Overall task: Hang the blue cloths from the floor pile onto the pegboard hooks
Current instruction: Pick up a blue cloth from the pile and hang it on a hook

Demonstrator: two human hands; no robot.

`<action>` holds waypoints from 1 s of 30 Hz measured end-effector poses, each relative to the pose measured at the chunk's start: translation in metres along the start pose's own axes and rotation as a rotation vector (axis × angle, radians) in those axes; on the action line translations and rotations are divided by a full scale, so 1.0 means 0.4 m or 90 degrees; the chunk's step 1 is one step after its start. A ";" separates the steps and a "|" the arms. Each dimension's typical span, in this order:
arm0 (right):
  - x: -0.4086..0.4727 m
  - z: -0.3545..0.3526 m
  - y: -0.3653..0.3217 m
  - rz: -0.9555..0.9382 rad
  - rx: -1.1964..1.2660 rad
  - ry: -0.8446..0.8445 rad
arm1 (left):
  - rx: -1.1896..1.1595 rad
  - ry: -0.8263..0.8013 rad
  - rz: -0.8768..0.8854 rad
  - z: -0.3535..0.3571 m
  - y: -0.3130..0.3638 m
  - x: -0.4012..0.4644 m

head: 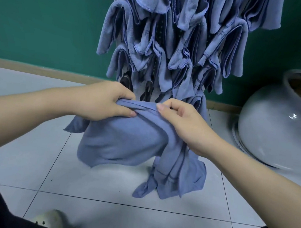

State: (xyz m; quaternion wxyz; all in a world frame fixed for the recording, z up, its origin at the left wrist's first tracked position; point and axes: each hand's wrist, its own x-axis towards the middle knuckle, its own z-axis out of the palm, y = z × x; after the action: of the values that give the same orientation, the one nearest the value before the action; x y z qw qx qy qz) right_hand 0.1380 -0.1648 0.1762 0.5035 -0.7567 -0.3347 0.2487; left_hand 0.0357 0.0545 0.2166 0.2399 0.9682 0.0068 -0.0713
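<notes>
Between both hands' grip [144,108], blue cloth [125,140] hangs.

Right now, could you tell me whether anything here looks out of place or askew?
Only the large pale pot at the right: it lies tipped on its side on the tiled floor, mouth toward the wall. Otherwise, both the left hand and right hand pinch one blue cloth below the crowded pegboard.

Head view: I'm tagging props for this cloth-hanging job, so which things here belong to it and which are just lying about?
Part of the job:
blue microfibre cloth, pinched along its top edge by left hand and right hand
pegboard rack covered in hung blue cloths
bare black hooks at its bottom

Just lying about:
large pale glazed ceramic pot on the tiled floor
</notes>
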 end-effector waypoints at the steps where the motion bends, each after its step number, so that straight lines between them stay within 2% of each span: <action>1: -0.004 -0.009 -0.009 -0.001 -0.039 -0.044 | -0.018 -0.010 0.003 -0.003 -0.006 -0.001; 4: -0.012 -0.024 -0.020 0.002 -0.194 -0.153 | -0.077 -0.033 0.008 -0.003 -0.009 -0.003; 8: -0.012 -0.030 -0.005 0.000 -0.311 -0.174 | -0.150 -0.058 0.000 0.003 -0.002 -0.005; 11: -0.010 -0.034 -0.001 0.033 -0.257 -0.176 | -0.192 -0.113 -0.032 0.014 -0.002 -0.011; 14: -0.007 -0.026 0.006 0.054 -0.199 -0.195 | -0.128 -0.110 -0.005 0.025 -0.017 -0.011; 17: -0.015 -0.028 -0.004 0.080 -0.169 -0.209 | -0.205 -0.139 0.036 0.034 -0.023 -0.011; 20: -0.022 -0.020 -0.008 0.082 -0.209 -0.241 | -0.280 -0.191 0.068 0.055 -0.013 -0.008; 22: -0.022 -0.013 -0.001 0.076 -0.242 -0.226 | -0.292 -0.182 0.083 0.067 -0.007 -0.002; 25: -0.029 -0.013 -0.003 0.081 -0.191 -0.240 | -0.301 -0.167 0.063 0.065 0.002 0.001; 30: -0.035 -0.022 -0.006 0.144 -0.019 -0.267 | -0.181 -0.201 -0.002 0.056 0.014 -0.001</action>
State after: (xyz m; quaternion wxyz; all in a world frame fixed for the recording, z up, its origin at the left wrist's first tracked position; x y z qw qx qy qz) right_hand 0.1346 -0.1801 0.1824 0.3811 -0.7285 -0.3483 0.4503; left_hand 0.0327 0.0391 0.1996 0.3724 0.9012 -0.0196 -0.2210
